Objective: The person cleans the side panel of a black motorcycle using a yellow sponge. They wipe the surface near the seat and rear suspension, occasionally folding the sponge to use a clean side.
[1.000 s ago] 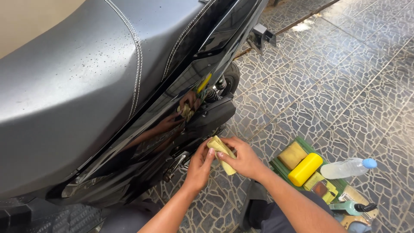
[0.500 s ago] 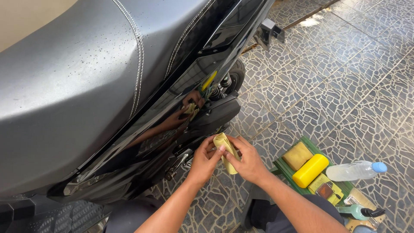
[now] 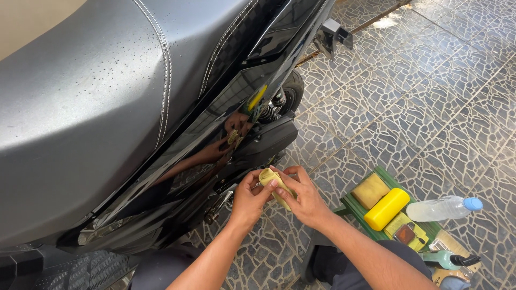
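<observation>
While both hands meet right below the bike's side panel, the thing they share is a small folded yellow cloth (image 3: 275,187), and that's where all the action is. The left hand (image 3: 248,200) pinches the cloth's upper end with thumb and fingertips, at about 10 o'clock of the bundle. The right hand (image 3: 302,197) wraps the lower end from about 4 o'clock, fingers curled over the top. So both are closed on it, neither is free.

The cloth's long axis runs on a slant, from 10 o'clock near the bike down to 4 o'clock toward the person's lap. It isn't touching the bike as far as I can tell; it sits just beside the dark lower bodywork, held in the air between the two hands.

The glossy black side panel (image 3: 215,134) lies at roughly 11 o'clock from the hands, near, and you can see the hands mirrored in it. Of the two, the left hand is the one closer to the panel, with the right hand on the outer side. Above that is the grey seat (image 3: 80,107) speckled with water drops.

Off at 3 o'clock from the hands, well apart on the stone-patterned floor (image 3: 430,107), there's a green tray (image 3: 349,205) with a tan sponge (image 3: 370,190) and a yellow cylinder-shaped piece (image 3: 387,208), plus a clear bottle with a blue cap (image 3: 443,208) lying on its side just beside them.
</observation>
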